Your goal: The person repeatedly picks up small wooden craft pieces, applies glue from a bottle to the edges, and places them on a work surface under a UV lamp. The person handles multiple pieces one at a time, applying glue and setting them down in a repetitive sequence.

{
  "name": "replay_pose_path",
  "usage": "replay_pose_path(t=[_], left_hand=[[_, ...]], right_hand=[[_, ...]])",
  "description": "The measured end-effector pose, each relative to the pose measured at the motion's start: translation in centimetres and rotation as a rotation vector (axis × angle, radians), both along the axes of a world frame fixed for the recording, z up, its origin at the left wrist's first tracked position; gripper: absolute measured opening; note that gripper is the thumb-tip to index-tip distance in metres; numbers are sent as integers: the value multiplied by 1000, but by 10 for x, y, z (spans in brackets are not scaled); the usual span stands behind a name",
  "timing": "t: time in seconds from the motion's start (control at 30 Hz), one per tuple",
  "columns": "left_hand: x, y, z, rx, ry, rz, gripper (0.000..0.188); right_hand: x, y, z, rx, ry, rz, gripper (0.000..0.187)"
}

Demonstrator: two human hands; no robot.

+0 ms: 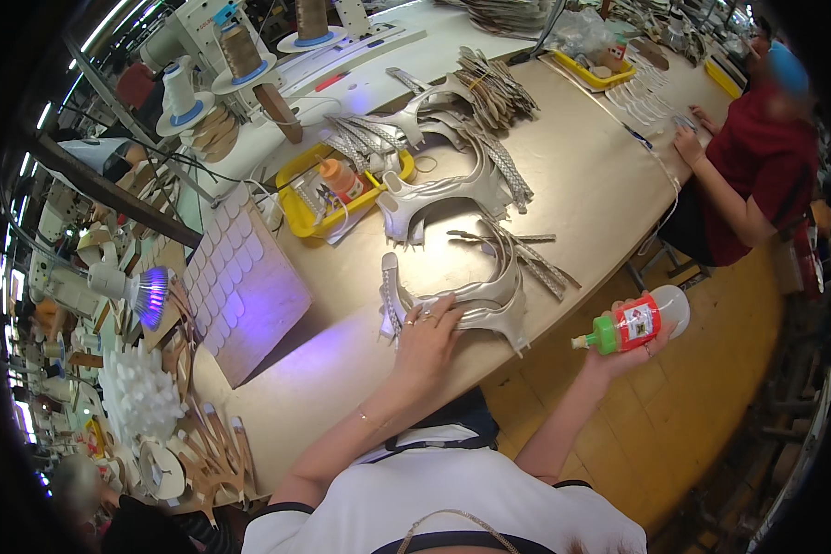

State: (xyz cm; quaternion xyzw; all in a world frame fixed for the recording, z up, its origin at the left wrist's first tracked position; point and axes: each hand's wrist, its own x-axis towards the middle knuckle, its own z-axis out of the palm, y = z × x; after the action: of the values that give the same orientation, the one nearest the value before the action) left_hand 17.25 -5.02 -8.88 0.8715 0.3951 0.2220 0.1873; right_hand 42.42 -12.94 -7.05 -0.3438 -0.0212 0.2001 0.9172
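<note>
My left hand (pixel 427 340) lies on a curved silver shoe-upper piece (pixel 489 297) near the table's front edge, fingers stretched over it. A braided silver strap (pixel 391 282) stands out beside those fingers. Off to the right, past the table edge, my right hand (pixel 623 355) grips a squeeze bottle (pixel 672 309) with a green cap, a pale nozzle and a red-and-white label. The bottle is tilted on its side, its nozzle toward the left. More silver shoe uppers (pixel 452 198) and thin braided straps (pixel 545 266) lie just beyond.
A yellow tray (pixel 291 208) holds an orange-capped bottle and small tools. Left of it, a sloped board (pixel 249 277) carries rows of pale rounded pieces beside a purple-lit lamp (pixel 148 294). Thread cones (pixel 240 51) stand behind. At right, a co-worker in dark red (pixel 757 175) works at the table.
</note>
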Motion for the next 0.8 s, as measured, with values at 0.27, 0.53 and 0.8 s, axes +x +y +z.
replay_pose_path(t=[0.27,0.53,0.8], left_hand=[[-12,-27,74,18,-459,250,22],[-85,-44,62,-397,-1227,731,28],[-130,-147,-18,-211,-260,1325,58]], right_hand=[[39,7,-15,78,42,126,59],[27,36,-9,-45,40,126,60],[-5,38,0,-55,-42,285,59]])
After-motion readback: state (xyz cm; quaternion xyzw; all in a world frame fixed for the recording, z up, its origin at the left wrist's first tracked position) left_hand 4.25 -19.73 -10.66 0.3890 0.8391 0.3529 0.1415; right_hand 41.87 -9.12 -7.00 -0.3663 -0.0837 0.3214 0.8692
